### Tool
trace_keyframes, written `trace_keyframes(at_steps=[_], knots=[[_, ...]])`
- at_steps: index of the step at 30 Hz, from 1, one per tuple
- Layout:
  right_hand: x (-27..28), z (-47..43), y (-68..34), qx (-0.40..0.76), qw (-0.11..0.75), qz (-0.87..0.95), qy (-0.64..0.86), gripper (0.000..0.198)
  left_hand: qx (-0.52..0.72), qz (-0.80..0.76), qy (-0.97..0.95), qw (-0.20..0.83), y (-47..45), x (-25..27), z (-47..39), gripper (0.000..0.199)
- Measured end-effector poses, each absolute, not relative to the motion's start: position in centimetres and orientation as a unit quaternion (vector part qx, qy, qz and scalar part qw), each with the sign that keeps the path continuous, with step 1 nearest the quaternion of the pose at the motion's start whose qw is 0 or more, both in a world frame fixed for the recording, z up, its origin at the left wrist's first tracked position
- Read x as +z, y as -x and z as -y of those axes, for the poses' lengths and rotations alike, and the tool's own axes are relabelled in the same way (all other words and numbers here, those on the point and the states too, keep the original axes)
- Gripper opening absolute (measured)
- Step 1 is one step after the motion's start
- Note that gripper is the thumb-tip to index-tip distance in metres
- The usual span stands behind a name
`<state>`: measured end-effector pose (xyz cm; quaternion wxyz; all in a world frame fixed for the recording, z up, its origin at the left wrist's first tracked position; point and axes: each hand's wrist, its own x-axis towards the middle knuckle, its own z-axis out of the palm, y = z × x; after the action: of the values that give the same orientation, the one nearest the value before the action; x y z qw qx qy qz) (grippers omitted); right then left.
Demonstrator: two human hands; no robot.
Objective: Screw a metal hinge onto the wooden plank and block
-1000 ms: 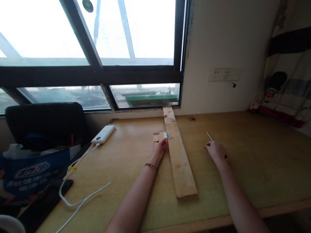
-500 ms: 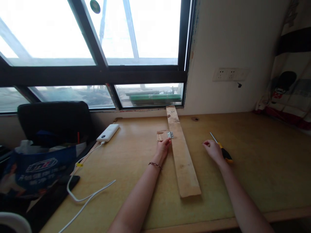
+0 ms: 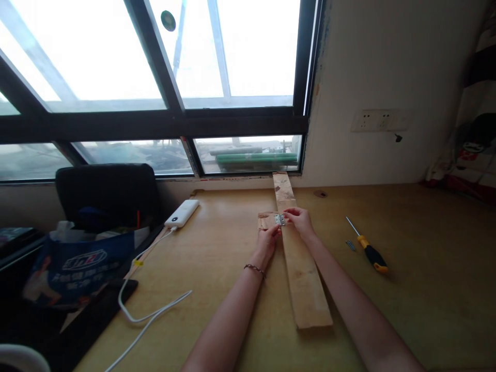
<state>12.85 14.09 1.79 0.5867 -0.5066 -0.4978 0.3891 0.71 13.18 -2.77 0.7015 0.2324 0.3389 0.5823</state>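
A metal hinge (image 3: 279, 220) lies across the joint between a small wood block (image 3: 266, 220) and a long wooden board (image 3: 308, 281). My left hand (image 3: 267, 244) is closed at the near edge of the hinge, thumb and fingertips pinching it beside the block. From the other side, my right hand (image 3: 301, 222) reaches over the board with its fingertips pinched at the hinge's right leaf. Whatever sits in that pinch is too small to make out. To the right, a yellow and black screwdriver (image 3: 372, 252) rests on the table by a few small screws (image 3: 351, 245).
A white power bank (image 3: 182, 213) with a white cable (image 3: 143, 319) lies on the table's (image 3: 225, 268) left side. Beyond that edge stand a black chair (image 3: 108, 194) and a blue bag (image 3: 89, 263). The board's far end reaches the window wall.
My right hand has moved left from beside the screwdriver to the hinge, uncovering the small screws. My left hand stays at the hinge. The view has shifted slightly left.
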Motion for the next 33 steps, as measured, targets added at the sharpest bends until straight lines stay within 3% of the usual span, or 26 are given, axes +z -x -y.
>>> trace_keyframes(at_steps=[6, 16, 21, 33], knots=[[0.8, -15.9, -12.1, 0.280, 0.510, 0.548, 0.601, 0.024, 0.586, -0.336, -0.225, 0.703, -0.7, -2.5, -13.1, 0.027], [0.4, -15.3, -11.8, 0.191, 0.491, 0.592, 0.610, 0.020, 0.574, -0.349, -0.224, 0.706, -0.6, -3.0, -13.2, 0.024], [0.6, -15.1, -11.6, 0.140, 0.486, 0.613, 0.607, 0.018, 0.591, -0.347, -0.235, 0.689, -0.6, -2.9, -13.2, 0.034], [0.9, -14.9, -11.6, 0.137, 0.488, 0.630, 0.589, 0.014, 0.590, -0.347, -0.247, 0.686, -0.5, -2.7, -13.2, 0.032]])
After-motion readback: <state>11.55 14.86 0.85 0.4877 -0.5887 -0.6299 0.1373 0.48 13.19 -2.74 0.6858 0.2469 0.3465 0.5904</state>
